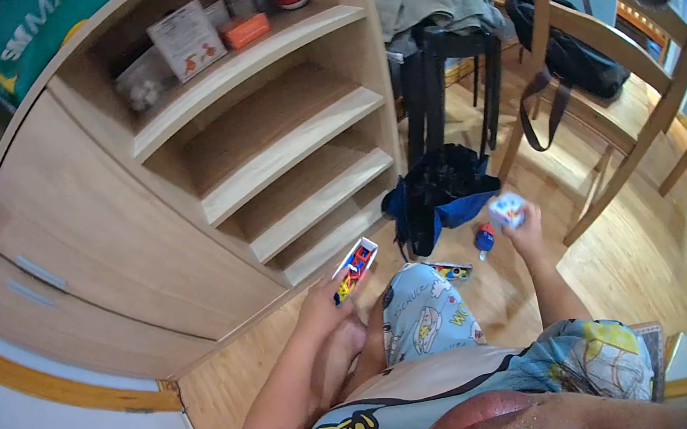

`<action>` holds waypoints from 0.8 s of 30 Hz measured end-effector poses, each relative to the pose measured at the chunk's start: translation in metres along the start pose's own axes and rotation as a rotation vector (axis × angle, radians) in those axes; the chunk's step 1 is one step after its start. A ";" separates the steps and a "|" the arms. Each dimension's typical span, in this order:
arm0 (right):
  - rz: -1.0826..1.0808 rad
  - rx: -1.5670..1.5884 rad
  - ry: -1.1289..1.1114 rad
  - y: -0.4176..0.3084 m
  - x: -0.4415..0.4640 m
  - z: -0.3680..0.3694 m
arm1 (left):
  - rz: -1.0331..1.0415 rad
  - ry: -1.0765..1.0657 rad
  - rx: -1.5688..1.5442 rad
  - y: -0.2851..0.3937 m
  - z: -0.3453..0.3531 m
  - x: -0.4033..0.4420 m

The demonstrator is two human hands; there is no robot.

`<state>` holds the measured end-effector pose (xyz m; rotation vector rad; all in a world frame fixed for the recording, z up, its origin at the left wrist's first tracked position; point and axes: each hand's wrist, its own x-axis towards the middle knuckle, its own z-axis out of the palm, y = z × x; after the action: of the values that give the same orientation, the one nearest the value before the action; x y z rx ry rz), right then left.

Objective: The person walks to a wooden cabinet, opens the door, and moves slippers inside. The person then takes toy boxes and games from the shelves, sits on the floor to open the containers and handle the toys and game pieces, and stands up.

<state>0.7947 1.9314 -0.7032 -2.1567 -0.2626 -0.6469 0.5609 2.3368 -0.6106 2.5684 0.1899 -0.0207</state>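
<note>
My left hand [322, 306] is closed round a small white open box [368, 248] with red, blue and yellow pieces inside. Out to the right, my right hand [526, 231] grips a small white item [506, 211] with blue and red print. Just below and left of that hand, a blue and red object [485, 238] lies on the wooden floor. Another open box with colourful pieces [451, 270] rests on the floor by my knee, partly hidden by my patterned clothing.
Ahead stands a wooden shelf unit [296, 137] with boxes on its top shelf. A blue and black bag [439, 200] sits on the floor before a black stool [430, 82] piled with cloth. Wooden chairs [604, 56] stand at the right.
</note>
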 end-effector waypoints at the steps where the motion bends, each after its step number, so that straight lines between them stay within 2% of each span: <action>1: 0.096 -0.106 -0.013 0.022 -0.020 -0.008 | 0.039 -0.008 -0.022 -0.013 0.012 0.018; 2: 0.190 -0.208 -0.024 0.038 -0.036 -0.015 | 0.079 -0.012 -0.044 -0.017 0.017 0.032; 4: 0.401 -0.137 -0.061 0.062 -0.060 -0.023 | 0.046 -0.083 0.021 -0.008 0.022 0.048; 5: 0.406 -0.137 -0.049 0.081 -0.077 -0.019 | 0.073 -0.098 0.072 -0.015 0.033 0.055; 7: 0.244 -0.099 0.010 0.118 -0.101 -0.009 | 0.206 -0.078 0.127 -0.043 0.066 0.074; 12: 0.247 -0.022 -0.114 0.111 -0.112 0.011 | 0.193 -0.060 0.138 -0.048 0.086 0.062; 14: 0.351 -0.091 -0.235 0.106 -0.115 0.015 | 0.156 -0.049 0.161 -0.049 0.086 0.050; 17: 0.368 -0.206 -0.196 0.096 -0.093 0.027 | 0.280 0.049 0.140 -0.042 0.081 0.032; 19: 0.160 -0.116 -0.026 0.080 -0.056 0.047 | 0.296 0.089 0.156 -0.039 0.078 0.022; 22: -0.337 0.176 0.023 -0.073 0.047 0.043 | 0.333 0.119 0.153 -0.041 0.083 0.015; 24: -0.583 0.331 -0.005 -0.174 0.100 0.037 | 0.288 0.214 0.150 -0.039 0.088 0.007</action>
<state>0.8230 2.0644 -0.5512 -1.7573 -0.9542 -0.8498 0.5641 2.3230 -0.7061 2.7207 -0.1071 0.3605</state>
